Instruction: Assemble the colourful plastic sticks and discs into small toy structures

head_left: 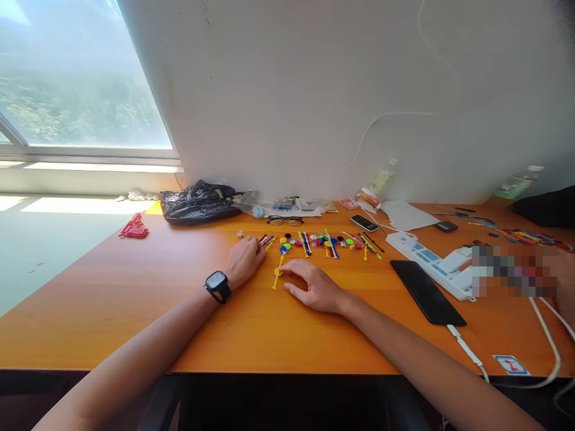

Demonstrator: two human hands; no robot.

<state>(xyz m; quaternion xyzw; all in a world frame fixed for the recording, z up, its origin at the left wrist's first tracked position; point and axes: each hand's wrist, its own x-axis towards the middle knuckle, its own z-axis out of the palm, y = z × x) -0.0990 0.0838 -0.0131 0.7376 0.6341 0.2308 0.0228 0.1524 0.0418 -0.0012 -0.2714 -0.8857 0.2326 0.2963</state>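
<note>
My left hand (245, 260), with a black watch (216, 284) on the wrist, rests on the table at the left end of a row of small plastic pieces. Its fingers are bent and pressed together beside several coloured arrow sticks (268, 242); whatever they hold is hidden. In front of my right hand (314, 288) is a yellow arrow stick (275, 281) lying over a yellow disc (278, 272). The right index fingertip touches or nearly touches the disc, while the thumb stays apart from it. Further coloured arrow sticks (332, 245) and small round discs (299, 242) lie beyond both hands.
Eyeglasses (285, 221), a black plastic bag (197, 203) and a small black-screened device (363, 223) lie toward the wall. On the right are a phone (426, 291) on a cable and a white power strip (426, 263). A pink plastic object (133, 227) lies left.
</note>
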